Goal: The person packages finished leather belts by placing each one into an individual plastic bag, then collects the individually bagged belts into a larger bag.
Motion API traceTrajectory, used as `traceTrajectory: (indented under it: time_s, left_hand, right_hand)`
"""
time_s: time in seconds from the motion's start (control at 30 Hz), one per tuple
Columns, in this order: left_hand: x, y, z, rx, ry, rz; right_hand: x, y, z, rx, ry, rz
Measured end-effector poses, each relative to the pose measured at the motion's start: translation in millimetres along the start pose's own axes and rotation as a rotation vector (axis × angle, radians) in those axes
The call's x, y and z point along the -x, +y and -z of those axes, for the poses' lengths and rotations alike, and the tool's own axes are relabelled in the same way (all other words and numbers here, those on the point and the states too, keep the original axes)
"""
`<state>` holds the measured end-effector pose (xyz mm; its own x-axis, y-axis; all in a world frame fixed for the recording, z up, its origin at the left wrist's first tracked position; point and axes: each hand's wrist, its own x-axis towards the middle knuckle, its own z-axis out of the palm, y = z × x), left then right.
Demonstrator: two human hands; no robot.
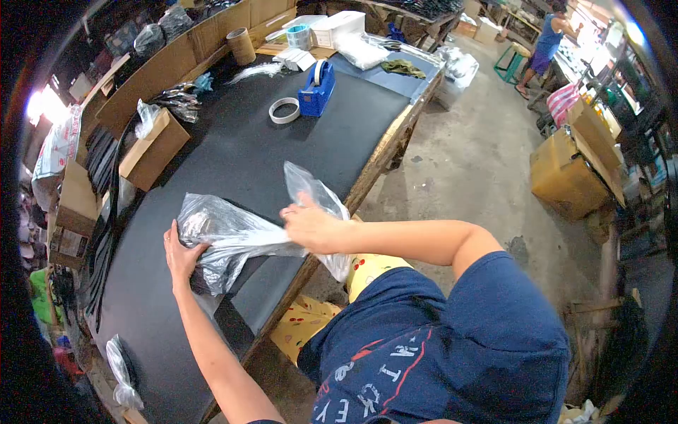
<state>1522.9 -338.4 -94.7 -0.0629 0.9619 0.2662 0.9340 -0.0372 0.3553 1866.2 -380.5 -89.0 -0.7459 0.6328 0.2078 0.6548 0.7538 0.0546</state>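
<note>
A clear plastic bag lies on the black-topped table, its filled end at the left and its neck pulled narrow toward the right. What is inside looks silvery, but I cannot make out what it is. My left hand grips the filled end, with thumb and fingers curved around its near side. My right hand is closed around the gathered neck. Loose plastic from the bag's mouth sticks out above and below the right fist, near the table's edge.
A blue tape dispenser and a tape roll stand farther up the table. Cardboard boxes line the left side. Another plastic bundle lies near the front. A person stands across the aisle by a large box.
</note>
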Motion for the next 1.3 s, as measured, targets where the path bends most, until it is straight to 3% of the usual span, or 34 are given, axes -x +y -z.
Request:
traceTrajectory:
  time_s: [0.13,0.2,0.23,0.3,0.37,0.4,0.43,0.63,0.97,1.03,1.3]
  left_hand:
    - [0.1,1.8,1.9,0.021,-0.004,0.018]
    - [-0.4,1.5,0.0,0.015,0.001,0.024]
    - [-0.7,0.0,-0.9,0.014,0.011,0.016]
    - [-0.4,-1.9,-2.7,0.012,0.015,0.010]
    - [-0.4,-0.8,-2.2,0.028,0.013,0.020]
    - [-0.5,0.4,-0.7,0.013,0.005,0.025]
    - [-0.7,1.8,0.5,0.010,0.010,0.021]
    - [-4.9,-17.4,-11.9,-0.018,0.006,0.018]
    - [0.9,7.8,1.1,-0.007,0.003,0.065]
    - [0.4,6.3,0.3,-0.001,0.015,0.061]
    - [0.1,2.9,-2.3,-0.013,0.023,0.050]
  right_hand:
    - [56.9,39.2,24.9,-0.076,-0.210,-0.172]
    - [71.4,61.3,41.8,0.112,-0.746,-0.394]
    - [75.4,68.7,70.4,0.141,-0.907,-0.459]
    - [72.6,78.5,101.8,0.264,-0.778,-0.616]
    - [51.3,78.2,114.7,-0.024,-0.142,-0.554]
    - [26.6,68.3,117.0,-0.184,0.072,-0.479]
    - [2.3,53.1,105.7,-0.244,0.357,-0.289]
    - [-93.9,-102.0,3.0,-0.450,0.269,-0.064]
    - [-104.8,-60.2,-30.2,-0.301,0.341,-0.233]
    - [-107.6,-56.4,-33.9,-0.444,0.142,-0.355]
    - [-114.4,-64.8,-32.0,-0.361,0.109,-0.513]
